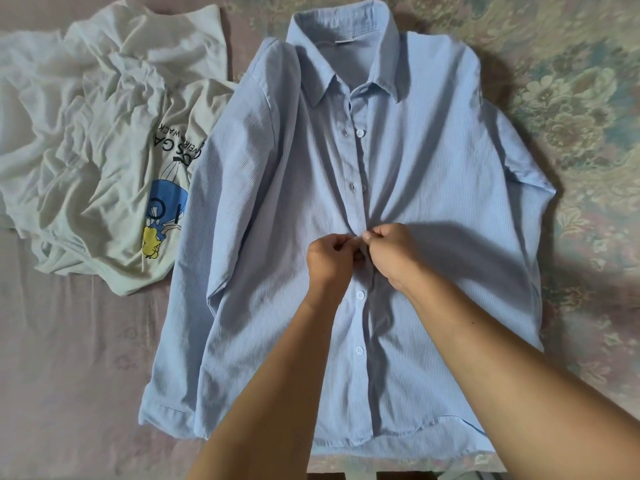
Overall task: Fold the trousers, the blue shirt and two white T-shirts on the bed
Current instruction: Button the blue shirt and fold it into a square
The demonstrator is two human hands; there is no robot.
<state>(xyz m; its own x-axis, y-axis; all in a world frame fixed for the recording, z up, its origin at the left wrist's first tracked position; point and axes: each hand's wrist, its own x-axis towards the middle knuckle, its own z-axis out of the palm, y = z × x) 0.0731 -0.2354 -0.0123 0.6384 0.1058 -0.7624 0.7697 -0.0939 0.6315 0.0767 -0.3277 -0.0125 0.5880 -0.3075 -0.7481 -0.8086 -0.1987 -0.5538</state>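
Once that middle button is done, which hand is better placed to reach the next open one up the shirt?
Probably the right hand: its fingertips sit slightly higher up the blue shirt than the left hand.

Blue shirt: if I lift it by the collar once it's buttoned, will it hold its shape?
Probably not. The blue shirt puckers where the left hand and right hand pinch its placket, so it looks thin and floppy. Its sleeves would likely dangle. It seems light.

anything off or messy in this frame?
Nothing damaged. The white T-shirts lie crumpled in a heap left of the blue shirt, unfolded. Both hands, left and right, pinch the shirt's placket, bunching the fabric there.
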